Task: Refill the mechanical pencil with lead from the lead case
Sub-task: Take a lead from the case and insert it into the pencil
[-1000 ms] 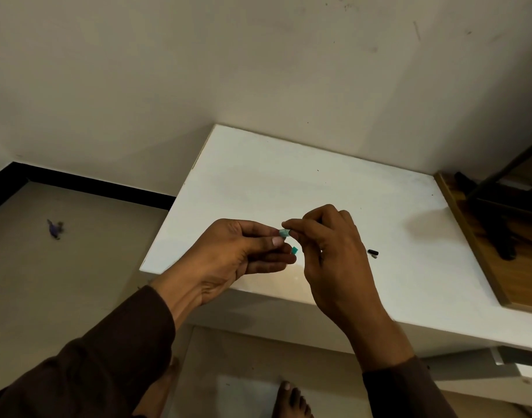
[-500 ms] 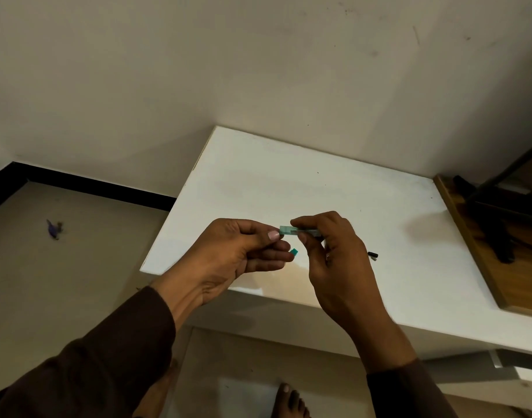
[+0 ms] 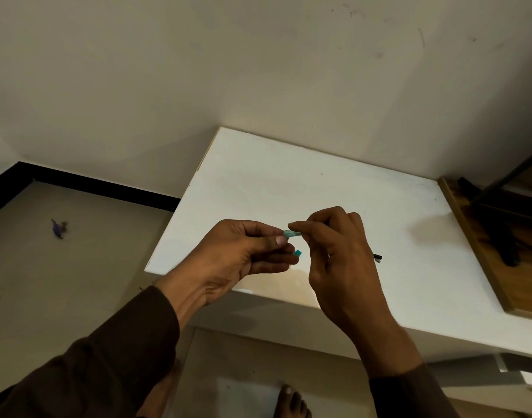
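Note:
Over the white table (image 3: 258,188), my right hand (image 3: 340,260) pinches a small clear, teal-tinted lead case (image 3: 292,233) between thumb and forefinger. My left hand (image 3: 243,254) is closed, its thumb and forefinger tips meeting the case's left end. A small teal cap (image 3: 298,252) sticks out at the tips of the left hand's lower fingers. Any lead is too thin to make out. The black mechanical pencil (image 3: 377,257) lies on the table behind my right hand, and only its end shows.
A wooden board (image 3: 481,260) with a black stand (image 3: 500,224) on it lies along the table's right side. The wall runs close behind the table. The floor to the left holds a small purple scrap (image 3: 58,228). A bare foot (image 3: 291,401) is below the table edge.
My right hand has drawn the lead case slightly to the right and up, away from the left fingers, so more of the clear case shows between the hands. The pencil has not moved.

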Demonstrator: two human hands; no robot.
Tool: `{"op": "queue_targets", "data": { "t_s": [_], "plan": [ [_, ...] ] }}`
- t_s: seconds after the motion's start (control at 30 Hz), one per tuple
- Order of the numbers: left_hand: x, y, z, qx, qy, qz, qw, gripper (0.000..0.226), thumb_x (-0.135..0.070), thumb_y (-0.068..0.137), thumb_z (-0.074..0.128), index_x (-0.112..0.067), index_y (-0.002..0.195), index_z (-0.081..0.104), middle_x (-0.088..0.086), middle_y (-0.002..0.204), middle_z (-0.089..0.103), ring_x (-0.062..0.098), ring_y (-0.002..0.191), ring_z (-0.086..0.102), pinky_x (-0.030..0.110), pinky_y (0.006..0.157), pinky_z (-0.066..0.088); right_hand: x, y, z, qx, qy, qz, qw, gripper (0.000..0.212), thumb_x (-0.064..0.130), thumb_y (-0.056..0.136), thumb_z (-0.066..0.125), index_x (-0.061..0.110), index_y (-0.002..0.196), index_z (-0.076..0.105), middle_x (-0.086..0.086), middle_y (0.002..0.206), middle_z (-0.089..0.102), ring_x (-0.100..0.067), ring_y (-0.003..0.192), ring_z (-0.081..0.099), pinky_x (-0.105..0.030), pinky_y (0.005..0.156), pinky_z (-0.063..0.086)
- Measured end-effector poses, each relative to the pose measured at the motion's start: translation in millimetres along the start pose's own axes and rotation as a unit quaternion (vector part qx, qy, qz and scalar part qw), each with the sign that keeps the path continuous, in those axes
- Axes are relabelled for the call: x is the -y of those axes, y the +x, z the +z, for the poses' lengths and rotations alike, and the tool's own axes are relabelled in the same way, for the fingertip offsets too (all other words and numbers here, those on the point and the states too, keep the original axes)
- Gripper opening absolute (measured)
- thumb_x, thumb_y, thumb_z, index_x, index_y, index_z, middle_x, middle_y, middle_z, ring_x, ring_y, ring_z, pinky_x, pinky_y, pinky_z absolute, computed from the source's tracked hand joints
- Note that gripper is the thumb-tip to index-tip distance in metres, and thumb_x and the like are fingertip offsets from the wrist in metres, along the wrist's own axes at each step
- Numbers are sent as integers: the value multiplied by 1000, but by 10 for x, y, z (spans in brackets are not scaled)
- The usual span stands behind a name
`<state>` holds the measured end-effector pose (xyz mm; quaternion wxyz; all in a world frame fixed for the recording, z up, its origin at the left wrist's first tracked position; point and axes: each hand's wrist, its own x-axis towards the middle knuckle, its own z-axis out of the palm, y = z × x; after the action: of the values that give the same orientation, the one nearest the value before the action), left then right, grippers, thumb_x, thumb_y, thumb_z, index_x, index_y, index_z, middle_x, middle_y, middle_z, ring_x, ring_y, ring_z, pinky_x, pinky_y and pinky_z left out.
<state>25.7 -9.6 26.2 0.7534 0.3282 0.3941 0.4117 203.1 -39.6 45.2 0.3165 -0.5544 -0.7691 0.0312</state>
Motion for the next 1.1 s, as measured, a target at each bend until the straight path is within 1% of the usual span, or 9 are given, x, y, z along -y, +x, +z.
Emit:
{"op": "queue_targets", "data": {
  "t_s": [0.13, 0.23, 0.33, 0.43, 0.6, 0.7, 0.77, 0.9, 1.1],
  "plan": [
    [7, 18, -9, -7, 10, 8, 1000, 20, -6, 84, 73, 3, 102, 77, 24, 94, 80, 36, 87, 80, 35, 72, 65, -9, 0, 4, 4, 12, 16, 1000, 35, -8, 89, 66, 15, 114, 73, 0, 102, 61, -15, 94, 48, -24, 73, 43],
    [5, 24, -7, -10, 17, 13, 1000, 17, -4, 90, 68, 4, 104, 76, 23, 93, 80, 35, 85, 80, 34, 70, 65, -33, -5, 11, -5, 25, 24, 999, 29, -1, 94, 65, 16, 117, 72, 1, 101, 62, -17, 92, 53, -28, 76, 45],
    [-3, 18, -7, -8, 15, 27, 1000, 25, -11, 84, 72, 4, 103, 76, 24, 93, 80, 35, 85, 80, 34, 69, 65, -53, -11, 22, -4, 23, 36, 999, 29, 3, 96, 64, 17, 120, 71, 1, 100, 63, -18, 88, 53, -33, 77, 44],
    [-7, 10, -9, -14, 26, 45, 999, 32, -21, 72, 77, 0, 97, 79, 22, 91, 80, 34, 83, 80, 33, 66, 64, -62, -15, 37, 1, 38, 55, 998, 25, 6, 97, 64, 19, 116, 73, 2, 100, 65, -17, 90, 54, -33, 81, 42],
    [-18, 15, -25, -34, 37, 74, 996, 32, -26, 65, 83, -5, 89, 82, 17, 84, 79, 30, 78, 79, 32, 63, 62, -54, -33, 51, 9, 78, 104, 991, 23, 11, 97, 65, 24, 114, 71, 8, 106, 71, -6, 95, 54, -39, 89, 50],
    [-25, 27, -29, -53, 45, 97, 993, 36, -27, 63, 84, -3, 90, 82, 13, 79, 76, 23, 71, 75, 32, 59, 60, -61, -38, 57, 28, 103, 137, 985, 22, 14, 98, 63, 25, 117, 70, 9, 109, 73, -18, 106, 61, -44, 90, 52],
    [-27, 37, -30, -62, 64, 112, 990, 35, -26, 67, 84, -1, 92, 81, 11, 78, 74, 20, 68, 71, 32, 58, 59, -60, -35, 63, 37, 111, 148, 982, 22, 15, 99, 63, 25, 118, 70, 10, 108, 73, -21, 108, 63, -44, 91, 52],
    [-20, 33, -24, -77, 121, 143, 979, 14, -18, 85, 77, -7, 92, 82, 9, 78, 71, 18, 66, 67, 32, 55, 58, -57, -34, 69, 36, 116, 159, 980, 22, 16, 98, 63, 25, 117, 70, 10, 107, 74, -20, 107, 64, -43, 92, 52],
    [-18, 29, -10, -110, 188, 196, 956, 8, -18, 88, 75, -15, 87, 82, -2, 65, 70, 13, 57, 64, 30, 52, 60, -56, -42, 83, 42, 123, 163, 978, 17, 25, 98, 64, 29, 114, 70, 15, 104, 73, -17, 105, 64, -39, 90, 53]
  ]
}}
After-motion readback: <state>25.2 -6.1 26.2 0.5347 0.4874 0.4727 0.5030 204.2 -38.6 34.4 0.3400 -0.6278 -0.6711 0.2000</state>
